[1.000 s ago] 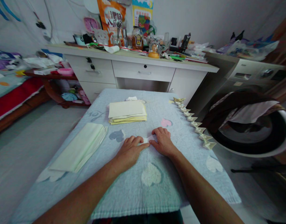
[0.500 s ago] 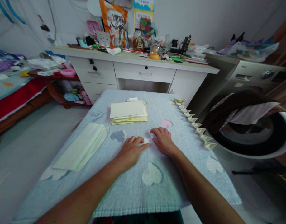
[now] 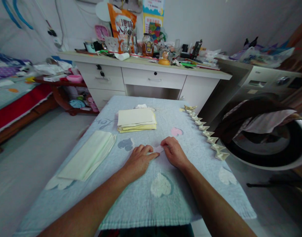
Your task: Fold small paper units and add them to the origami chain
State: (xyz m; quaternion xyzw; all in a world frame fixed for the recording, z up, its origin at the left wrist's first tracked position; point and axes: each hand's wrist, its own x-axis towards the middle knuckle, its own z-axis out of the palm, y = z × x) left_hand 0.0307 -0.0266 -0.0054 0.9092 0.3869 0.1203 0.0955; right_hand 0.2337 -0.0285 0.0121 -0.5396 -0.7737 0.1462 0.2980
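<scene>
A small piece of white paper (image 3: 158, 149) lies low over the cloth between my two hands, mostly covered by fingers. My left hand (image 3: 140, 159) holds its left end, thumb stretched along the near edge and fingers curled on top. At the right end, my right hand (image 3: 173, 152) pinches the paper with closed fingers. Beyond them sits a stack of cream and yellow paper (image 3: 136, 118). Pale green folded sheets (image 3: 86, 158) lie to the left. Along the right side runs a row of folded paper pieces (image 3: 207, 133), with a patterned one (image 3: 190, 108) at its far end.
A light blue cloth (image 3: 131, 204) with heart shapes covers the table. Behind it stands a white desk (image 3: 138, 77) crowded with jars, bags and small items. At right is a washing machine (image 3: 257, 77) with its door open and laundry hanging out; a bed (image 3: 25, 102) is at left.
My right hand's fingers have drawn together into a pinch on the paper and shifted slightly right. More of the paper shows between the hands. My left hand stays nearly in place.
</scene>
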